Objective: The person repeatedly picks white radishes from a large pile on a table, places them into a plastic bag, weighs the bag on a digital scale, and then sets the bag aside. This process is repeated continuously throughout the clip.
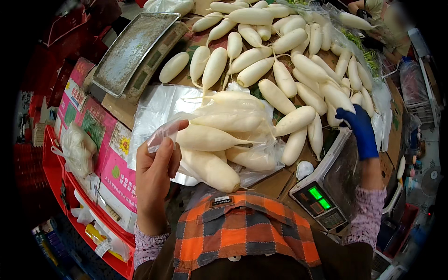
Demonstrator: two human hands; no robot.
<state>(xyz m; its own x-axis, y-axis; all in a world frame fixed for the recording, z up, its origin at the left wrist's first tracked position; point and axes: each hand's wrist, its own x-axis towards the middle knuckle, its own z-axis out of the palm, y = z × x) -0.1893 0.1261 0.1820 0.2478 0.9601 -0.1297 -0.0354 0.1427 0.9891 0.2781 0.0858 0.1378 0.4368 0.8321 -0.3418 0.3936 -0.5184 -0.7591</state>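
My bare left hand pinches the edge of a clear plastic bag between thumb and fingers. Several white radishes lie in and at the mouth of this bag, right in front of me; one thick radish points its blunt end towards my apron. On the right, my right hand wears a blue glove and has its fingers around the lower end of a white radish at the edge of the pile. Whether the fingers grip it firmly is partly hidden. Flat plastic bags lie under the filled one.
A digital scale with lit green digits stands below my right hand. Another weighing scale with a dirty metal pan sits at the upper left. More radishes cover the cardboard-lined table. A hooked tool and a tied bag lie left.
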